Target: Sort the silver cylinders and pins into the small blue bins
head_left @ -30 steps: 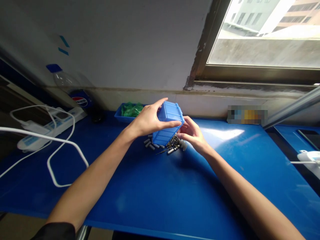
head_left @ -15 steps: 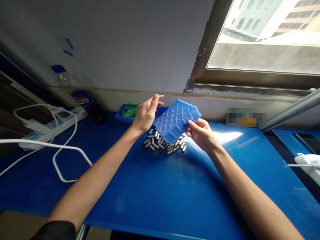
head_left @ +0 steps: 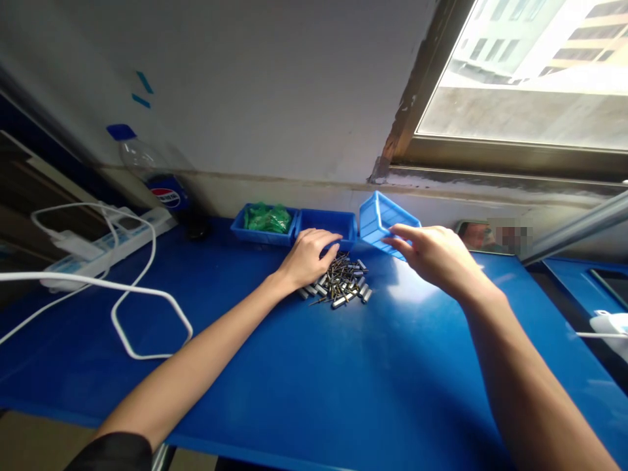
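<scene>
A pile of several small metal cylinders and dark pins [head_left: 341, 282] lies on the blue table [head_left: 314, 386]. My left hand [head_left: 308, 256] rests on the pile's left edge, fingers curled loosely over the parts. My right hand [head_left: 432, 256] grips a small blue plastic bin [head_left: 380, 219] by its near rim and holds it tilted above the table, to the right of the pile. Whether anything is inside the held bin cannot be seen.
Two blue bins stand against the wall: one with green parts [head_left: 265, 219], one beside it [head_left: 328, 226]. A plastic bottle [head_left: 152, 173] and a white power strip [head_left: 105, 245] with a looping cable [head_left: 147, 314] lie at the left. A window [head_left: 530, 72] is at the upper right.
The bin was upended over the table and the parts spilled into a pile. My right hand then carried the bin right and back, while my left hand let go and dropped onto the pile.
</scene>
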`<state>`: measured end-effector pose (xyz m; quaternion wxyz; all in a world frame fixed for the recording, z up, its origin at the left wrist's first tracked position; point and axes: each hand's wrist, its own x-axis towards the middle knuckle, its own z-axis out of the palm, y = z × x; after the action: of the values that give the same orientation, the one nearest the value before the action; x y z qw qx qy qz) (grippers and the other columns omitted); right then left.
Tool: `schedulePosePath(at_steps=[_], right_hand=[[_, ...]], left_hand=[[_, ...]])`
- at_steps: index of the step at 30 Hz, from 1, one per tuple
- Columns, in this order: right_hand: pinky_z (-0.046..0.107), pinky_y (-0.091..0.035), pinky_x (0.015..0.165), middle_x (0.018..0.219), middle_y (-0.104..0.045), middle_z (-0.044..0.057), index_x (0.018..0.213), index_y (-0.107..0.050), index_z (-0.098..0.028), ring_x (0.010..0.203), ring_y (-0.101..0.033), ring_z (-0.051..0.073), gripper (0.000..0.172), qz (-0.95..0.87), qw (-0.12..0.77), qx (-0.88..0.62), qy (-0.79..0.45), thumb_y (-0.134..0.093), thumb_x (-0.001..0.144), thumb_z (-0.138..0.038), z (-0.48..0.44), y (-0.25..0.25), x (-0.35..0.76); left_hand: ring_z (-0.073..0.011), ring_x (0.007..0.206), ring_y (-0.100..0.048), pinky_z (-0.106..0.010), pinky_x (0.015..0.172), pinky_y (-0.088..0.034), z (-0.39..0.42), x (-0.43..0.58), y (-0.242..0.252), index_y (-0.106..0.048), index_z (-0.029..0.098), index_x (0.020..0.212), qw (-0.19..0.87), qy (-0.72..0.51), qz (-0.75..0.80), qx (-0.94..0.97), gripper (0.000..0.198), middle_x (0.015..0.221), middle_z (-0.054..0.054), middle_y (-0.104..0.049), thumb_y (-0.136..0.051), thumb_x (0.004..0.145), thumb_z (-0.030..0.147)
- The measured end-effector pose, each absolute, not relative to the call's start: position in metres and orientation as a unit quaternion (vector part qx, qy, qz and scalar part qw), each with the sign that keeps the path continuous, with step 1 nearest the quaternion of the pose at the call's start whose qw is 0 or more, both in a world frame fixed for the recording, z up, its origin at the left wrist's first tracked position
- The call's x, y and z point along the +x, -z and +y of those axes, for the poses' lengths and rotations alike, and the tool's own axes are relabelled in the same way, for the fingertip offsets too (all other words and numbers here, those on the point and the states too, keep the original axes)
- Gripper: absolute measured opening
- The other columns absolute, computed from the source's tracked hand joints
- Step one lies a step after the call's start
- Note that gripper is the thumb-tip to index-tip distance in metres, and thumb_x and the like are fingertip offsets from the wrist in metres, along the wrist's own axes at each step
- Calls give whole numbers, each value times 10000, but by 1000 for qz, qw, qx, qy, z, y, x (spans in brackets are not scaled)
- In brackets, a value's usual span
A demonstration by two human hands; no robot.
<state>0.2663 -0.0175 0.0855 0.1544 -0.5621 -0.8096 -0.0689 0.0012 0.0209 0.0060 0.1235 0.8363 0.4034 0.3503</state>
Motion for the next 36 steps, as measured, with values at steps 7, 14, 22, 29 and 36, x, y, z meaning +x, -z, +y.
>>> schedulePosePath(at_steps=[7,14,22,29,36], right_hand=[[305,-435,648,958,-828,85,1083,-812,-281,801,-756,265,261,-813,-15,-577,76,-583,1030,-394,-4,-58,261],[349,-496,759,1078,-813,111,1180,-808,-242,908,-762,280,350,-805,34,-587,82,-522,1056,-402,0,-41,253],[346,-519,844,1131,-800,112,1290,-764,-226,979,-754,270,392,-813,91,-572,54,-553,1033,-433,-3,-37,251],[325,-528,867,1192,-777,110,1279,-752,-224,991,-749,246,344,-811,151,-563,43,-551,1025,-342,-5,-34,241],[323,-537,897,1123,-791,121,1209,-783,-193,981,-756,243,312,-817,165,-552,19,-560,1016,-293,-1,-30,242]], left_hand=[[-235,1144,-731,-445,1075,-478,22,2,-1,-752,195,1162,130,-367,405,827,228,1203,-62,-795,-609,993,249],[-240,1147,-727,-442,1074,-470,22,0,-7,-740,198,1177,140,-349,411,831,239,1217,-64,-788,-619,979,252],[-242,1167,-719,-438,1084,-474,22,-1,-10,-734,207,1188,153,-334,411,834,239,1229,-58,-782,-619,988,271],[-246,1215,-696,-464,1122,-444,22,-2,-10,-713,215,1234,128,-312,409,848,268,1283,-69,-763,-560,1027,287],[-236,1253,-670,-481,1167,-411,26,-9,-5,-685,218,1320,109,-292,387,868,338,1312,-80,-746,-479,1057,267]])
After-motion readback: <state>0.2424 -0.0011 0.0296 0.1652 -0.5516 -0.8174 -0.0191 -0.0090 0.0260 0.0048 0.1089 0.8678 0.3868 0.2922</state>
